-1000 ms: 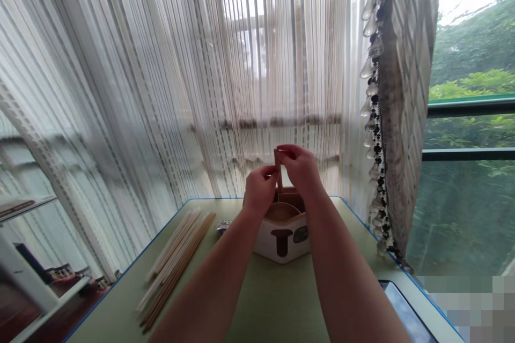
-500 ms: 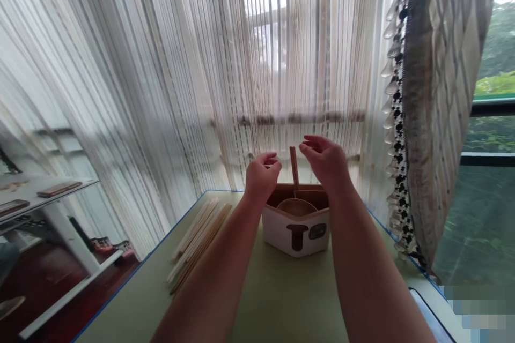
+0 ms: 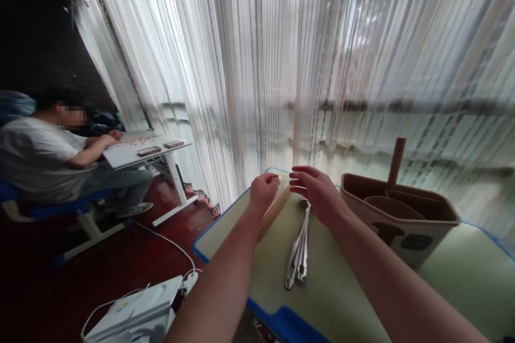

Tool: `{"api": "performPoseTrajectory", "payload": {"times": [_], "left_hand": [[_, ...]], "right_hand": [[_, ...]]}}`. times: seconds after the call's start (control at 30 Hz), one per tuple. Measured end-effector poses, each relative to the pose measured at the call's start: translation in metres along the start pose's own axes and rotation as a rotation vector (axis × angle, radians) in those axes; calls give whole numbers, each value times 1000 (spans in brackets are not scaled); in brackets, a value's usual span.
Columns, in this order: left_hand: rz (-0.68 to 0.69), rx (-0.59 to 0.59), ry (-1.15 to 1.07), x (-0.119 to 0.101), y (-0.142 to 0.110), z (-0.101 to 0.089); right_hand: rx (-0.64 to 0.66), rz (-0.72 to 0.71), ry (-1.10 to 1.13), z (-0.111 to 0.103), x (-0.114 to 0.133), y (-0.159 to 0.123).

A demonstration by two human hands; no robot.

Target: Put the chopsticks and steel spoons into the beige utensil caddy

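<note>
My left hand hovers over a row of wooden chopsticks lying at the far left of the green table; its fingers are curled with nothing seen in them. My right hand is open, fingers spread, just above the far end of several metal spoons lying beside the chopsticks. To the right stands a white holder with a brown inner rim; a wooden stick stands upright in it.
Sheer striped curtains hang right behind the table. At the left a seated person works at a small white table. A white device with cables lies on the dark red floor below the table's blue edge.
Both hands let go of the wooden stick, which stays standing in the holder, and moved left over the chopsticks and spoons. The view swung left, bringing the seated person into sight.
</note>
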State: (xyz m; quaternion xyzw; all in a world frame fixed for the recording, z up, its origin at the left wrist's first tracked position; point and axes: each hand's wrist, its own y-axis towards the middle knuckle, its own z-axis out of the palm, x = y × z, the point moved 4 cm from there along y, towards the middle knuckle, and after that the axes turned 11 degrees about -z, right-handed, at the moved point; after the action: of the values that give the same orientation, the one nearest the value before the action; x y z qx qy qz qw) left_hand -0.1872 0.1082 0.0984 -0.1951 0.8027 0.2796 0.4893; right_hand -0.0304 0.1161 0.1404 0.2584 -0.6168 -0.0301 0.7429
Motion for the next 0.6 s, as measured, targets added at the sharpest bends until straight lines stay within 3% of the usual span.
{"api": "performPoseTrajectory", "payload": {"times": [0.1,0.23,0.37,0.6], "left_hand": [[-62,100,139,34,7,-9],[44,173,268,36,4,-9],[85,292,404,32,-4,2],[36,370,608,35,-9,12]], "right_hand": [[71,46,-181,12,-48,-6],[201,47,-292,14,-84,-11],[230,97,-341,13,-88,-10],[114,218,-230,3,-80,-10]]}}
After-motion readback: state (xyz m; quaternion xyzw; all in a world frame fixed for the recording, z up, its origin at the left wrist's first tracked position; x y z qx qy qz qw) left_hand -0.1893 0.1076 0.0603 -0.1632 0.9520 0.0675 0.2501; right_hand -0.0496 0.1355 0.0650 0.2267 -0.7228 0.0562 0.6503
